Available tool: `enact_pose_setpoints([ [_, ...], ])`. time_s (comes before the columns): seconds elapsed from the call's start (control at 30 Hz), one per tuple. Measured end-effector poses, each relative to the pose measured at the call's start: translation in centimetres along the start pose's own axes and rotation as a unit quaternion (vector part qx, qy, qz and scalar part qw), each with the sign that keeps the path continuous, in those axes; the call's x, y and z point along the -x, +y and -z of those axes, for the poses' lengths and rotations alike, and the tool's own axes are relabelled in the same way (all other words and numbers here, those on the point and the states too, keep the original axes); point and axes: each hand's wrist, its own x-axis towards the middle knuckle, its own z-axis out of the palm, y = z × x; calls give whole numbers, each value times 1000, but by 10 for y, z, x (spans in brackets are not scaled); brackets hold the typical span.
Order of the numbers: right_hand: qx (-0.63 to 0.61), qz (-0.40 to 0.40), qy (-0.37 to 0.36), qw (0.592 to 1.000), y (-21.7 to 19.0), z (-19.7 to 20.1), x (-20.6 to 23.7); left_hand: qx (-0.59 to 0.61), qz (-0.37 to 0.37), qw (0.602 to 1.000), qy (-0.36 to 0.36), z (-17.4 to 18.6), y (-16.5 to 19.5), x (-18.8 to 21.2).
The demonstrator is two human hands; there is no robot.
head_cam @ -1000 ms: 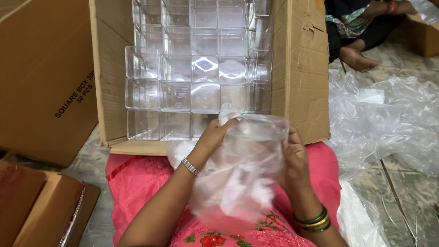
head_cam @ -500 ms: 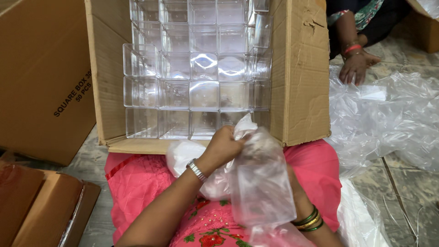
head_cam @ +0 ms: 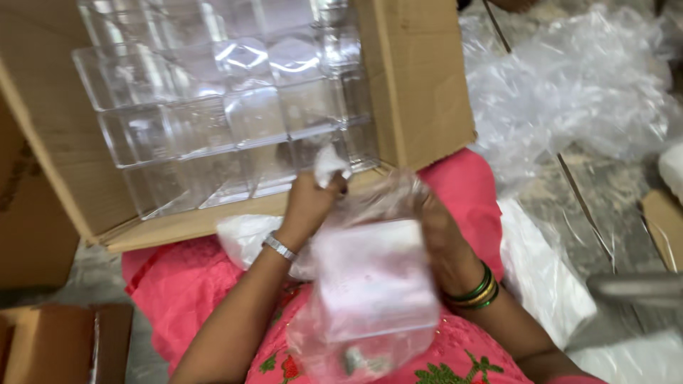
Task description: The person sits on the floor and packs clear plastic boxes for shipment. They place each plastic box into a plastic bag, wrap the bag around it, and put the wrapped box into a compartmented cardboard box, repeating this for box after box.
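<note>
Grey floor [head_cam: 605, 192] w/ crumpled plastic sheeting [head_cam: 569, 92] & open cardboard box [head_cam: 420, 78] on it.

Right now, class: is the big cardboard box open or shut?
Open. The cardboard box has its flaps spread, showing rows of clear plastic containers stacked inside.

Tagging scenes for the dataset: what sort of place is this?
Probably an informal packing workspace on the floor. A large cardboard carton lies open, filled with rows of clear plastic boxes. Loose plastic wrap is heaped beside it, and the left hand and right hand hold another clear box in a plastic bag.
</note>
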Motion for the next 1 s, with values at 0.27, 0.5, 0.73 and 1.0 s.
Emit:
enact_pose_setpoints([
  [0.27, -21, 242, 221, 944, -105, 100, 6, 299, -91, 949, -36, 36, 14, 18],
  [0.5, -50, 392, 488, 778, -151, 243, 56, 352, 3, 936, -6, 45, 24, 29],
  [0.73, -66, 264, 728, 629, -100, 291, 37, 267, -17, 964, 9, 46, 25, 29],
  [1.0, 235, 152, 726, 628, -129, 272, -37, 416, -115, 902, -15, 39, 30, 27],
])
